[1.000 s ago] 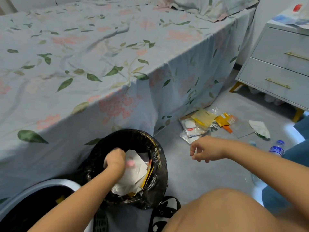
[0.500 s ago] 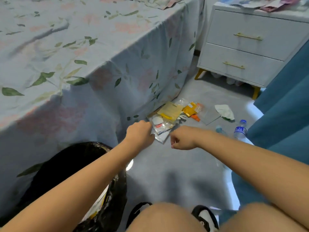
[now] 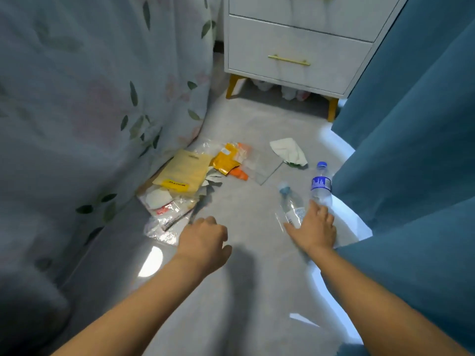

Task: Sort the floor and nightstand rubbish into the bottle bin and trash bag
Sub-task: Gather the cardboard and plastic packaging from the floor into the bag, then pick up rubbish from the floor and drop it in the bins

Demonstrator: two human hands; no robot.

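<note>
Fingers of the right hand (image 3: 314, 228) are spreading over the lower end of a clear bottle (image 3: 290, 205) lying on the grey floor (image 3: 246, 253), touching it rather than gripping, while a second bottle with a blue cap and label (image 3: 321, 185) is lying just beside it against the teal curtain (image 3: 411, 150). Left hand (image 3: 204, 241) is hovering with fingers loosely curled and holding nothing, at the near edge of a pile of plastic wrappers (image 3: 167, 214), a yellow packet (image 3: 183, 173) and an orange pouch (image 3: 226, 161) by the floral bedsheet (image 3: 90, 98), with a crumpled white paper (image 3: 289, 151) lying nearer the white nightstand (image 3: 295, 47).
</note>
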